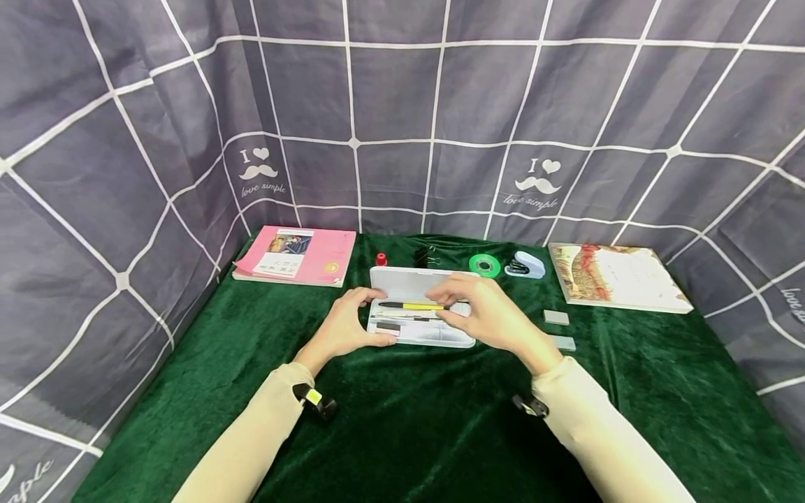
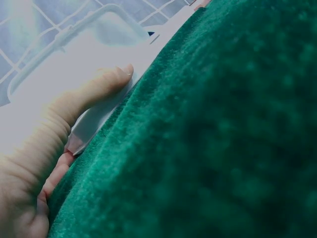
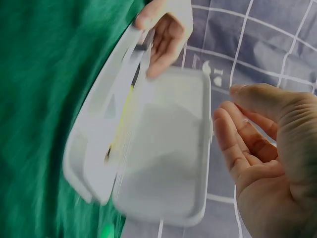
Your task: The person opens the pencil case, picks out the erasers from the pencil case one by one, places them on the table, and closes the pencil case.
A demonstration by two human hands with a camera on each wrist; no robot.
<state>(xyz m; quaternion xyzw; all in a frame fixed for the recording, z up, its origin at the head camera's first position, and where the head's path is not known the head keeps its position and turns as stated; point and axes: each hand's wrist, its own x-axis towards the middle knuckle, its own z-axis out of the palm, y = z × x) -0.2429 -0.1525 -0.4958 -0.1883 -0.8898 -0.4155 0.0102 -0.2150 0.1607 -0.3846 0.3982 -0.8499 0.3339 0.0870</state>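
A white pencil case (image 1: 409, 285) lies with its lid up in the middle of the green cloth. It holds a yellow and black pen (image 1: 415, 306) and a few smaller items. My left hand (image 1: 367, 318) grips the case's left end, thumb along its front wall (image 2: 94, 89). My right hand (image 1: 449, 304) hovers over the right half. In the right wrist view its loosely bent fingers (image 3: 237, 129) sit beside the edge of the raised lid (image 3: 168, 148) and hold nothing. There the left hand (image 3: 166, 29) wraps the far end.
A pink book (image 1: 295, 255) lies at the back left and an illustrated book (image 1: 619, 276) at the back right. Behind the case are a red cap (image 1: 381, 259), black clips (image 1: 425, 256), a green tape roll (image 1: 484, 265) and a stapler (image 1: 525, 265). Two grey erasers (image 1: 556, 317) lie right of it.
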